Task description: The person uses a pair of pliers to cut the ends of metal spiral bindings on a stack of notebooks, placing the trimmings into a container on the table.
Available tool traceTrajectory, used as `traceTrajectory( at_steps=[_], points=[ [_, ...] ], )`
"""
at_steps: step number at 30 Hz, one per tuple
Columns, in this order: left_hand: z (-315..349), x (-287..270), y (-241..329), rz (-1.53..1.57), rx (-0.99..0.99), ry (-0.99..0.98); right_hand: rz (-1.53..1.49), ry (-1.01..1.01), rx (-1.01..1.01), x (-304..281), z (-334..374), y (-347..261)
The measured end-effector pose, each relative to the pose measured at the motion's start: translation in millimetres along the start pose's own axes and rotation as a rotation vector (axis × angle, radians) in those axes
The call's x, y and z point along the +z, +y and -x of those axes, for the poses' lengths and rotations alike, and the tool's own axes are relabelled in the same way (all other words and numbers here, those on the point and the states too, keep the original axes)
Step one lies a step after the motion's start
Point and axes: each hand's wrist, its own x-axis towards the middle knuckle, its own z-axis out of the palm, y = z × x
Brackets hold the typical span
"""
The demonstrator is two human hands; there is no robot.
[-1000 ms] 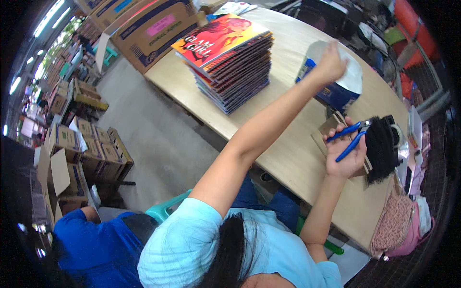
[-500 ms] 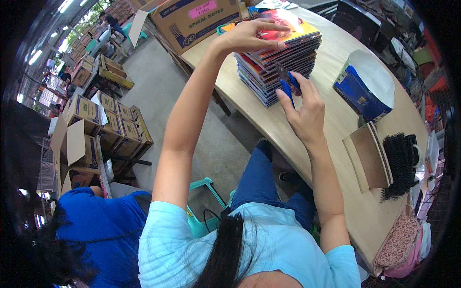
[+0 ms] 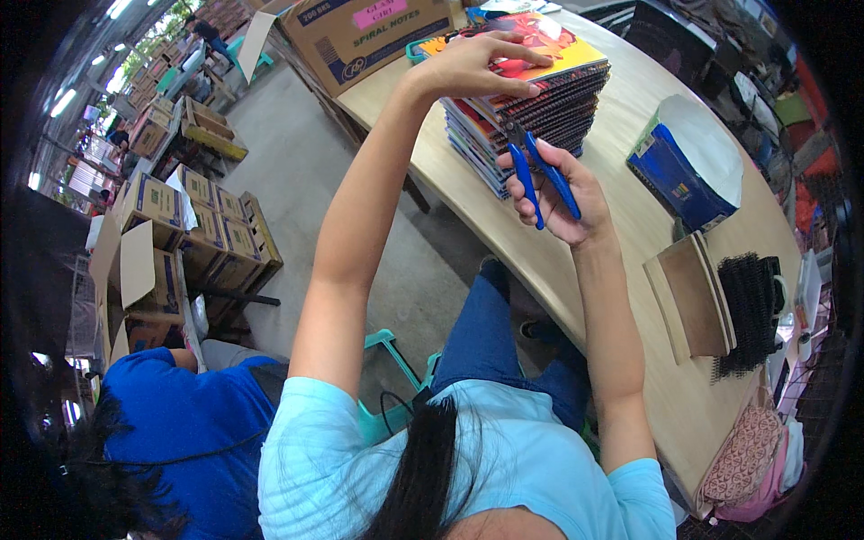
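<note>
A tall stack of spiral notebooks (image 3: 562,110) stands on the table, black coil bindings facing me and a bright red and yellow cover on top. My left hand (image 3: 475,70) lies over the top cover with its fingers stretched out. In my right hand (image 3: 580,193) are blue-handled cutting pliers (image 3: 556,184), their handles spread apart. The dark jaws point up at the near corner of the stack, close to the coils; whether they touch, I cannot tell.
On the table (image 3: 621,261) are a blue pack with white paper (image 3: 679,175), a brown cardboard piece (image 3: 688,297) and black coils (image 3: 745,306). A large carton (image 3: 369,45) stands at the back. A person in blue (image 3: 189,441) sits at my left, near stacked cartons (image 3: 207,225).
My right hand has turned, so the pliers' blue handles now show fully across the palm. The left hand stays on the stack with barely any shift.
</note>
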Motion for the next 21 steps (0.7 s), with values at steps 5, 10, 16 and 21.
traceTrajectory(
  at_steps=[5,10,16,21],
  points=[
    [1,4,-1,-0.146,0.02,0.04,0.848,0.432,-0.611,11,6,19],
    [0,6,-3,-0.184,0.073,0.042,1.09,0.545,-0.823,9,8,35],
    [-1,8,1,-0.16,0.042,0.036,0.949,0.491,-0.679,7,-3,35],
    [-5,13,-18,-0.109,0.079,0.04,-0.261,-0.046,0.032,-5,-7,16]
  ],
)
